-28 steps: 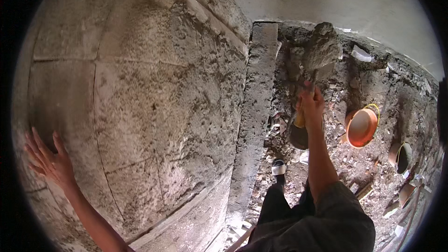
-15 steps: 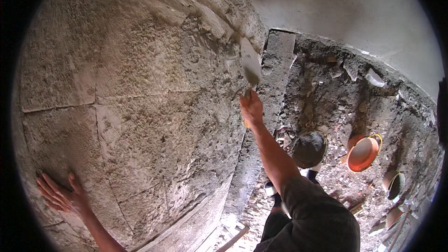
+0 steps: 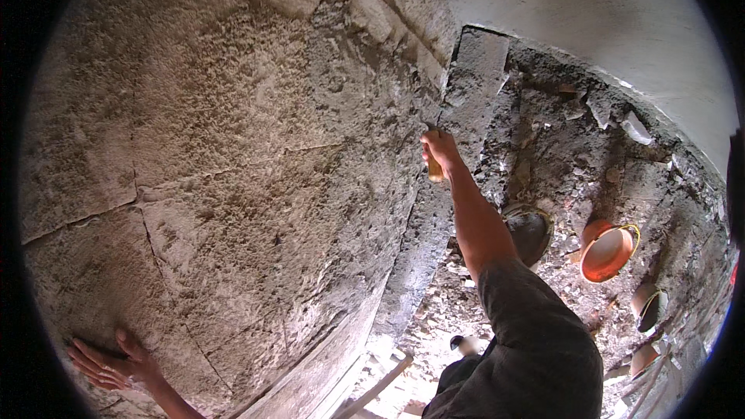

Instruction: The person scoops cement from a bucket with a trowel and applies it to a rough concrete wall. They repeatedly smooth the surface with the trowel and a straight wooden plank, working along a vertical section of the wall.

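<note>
My right hand is wrapped round the wooden handle of a trowel, near the corner where the rough wall meets a narrow grey strip. Hardly any of the trowel's blade shows now; it seems turned edge-on beyond my fist. Against the coarse, mortar-covered wall at the lower left lies my left hand. Its fingers are stretched out, the thumb stands apart, and it holds nothing.
Rubble and broken pieces cover the floor at right. On it stand a dark bucket, an orange bucket and smaller containers. A smooth grey wall curves along the upper right. A wooden bar lies low in the middle.
My right hand has moved slightly up and right, and the trowel's blade, broad side visible before, has turned nearly out of sight. My left hand stays on the wall, a little lower in view.
</note>
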`<act>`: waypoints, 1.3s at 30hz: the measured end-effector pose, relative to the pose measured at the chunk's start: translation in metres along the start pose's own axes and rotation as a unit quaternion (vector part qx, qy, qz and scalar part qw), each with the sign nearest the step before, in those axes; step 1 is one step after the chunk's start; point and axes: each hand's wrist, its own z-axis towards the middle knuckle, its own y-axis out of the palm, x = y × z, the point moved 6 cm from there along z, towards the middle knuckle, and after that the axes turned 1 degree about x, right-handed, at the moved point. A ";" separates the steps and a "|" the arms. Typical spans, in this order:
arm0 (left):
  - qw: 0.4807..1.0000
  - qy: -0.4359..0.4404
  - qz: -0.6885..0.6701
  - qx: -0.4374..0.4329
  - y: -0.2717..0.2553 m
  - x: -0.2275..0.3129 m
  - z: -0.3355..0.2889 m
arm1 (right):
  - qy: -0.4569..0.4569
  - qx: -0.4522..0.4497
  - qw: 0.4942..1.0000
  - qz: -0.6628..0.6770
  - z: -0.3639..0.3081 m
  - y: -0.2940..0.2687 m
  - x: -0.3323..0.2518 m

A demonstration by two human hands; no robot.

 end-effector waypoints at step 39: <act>0.999 0.046 -0.002 -0.003 0.000 -0.001 -0.006 | -0.072 0.022 0.997 0.018 -0.078 0.095 0.026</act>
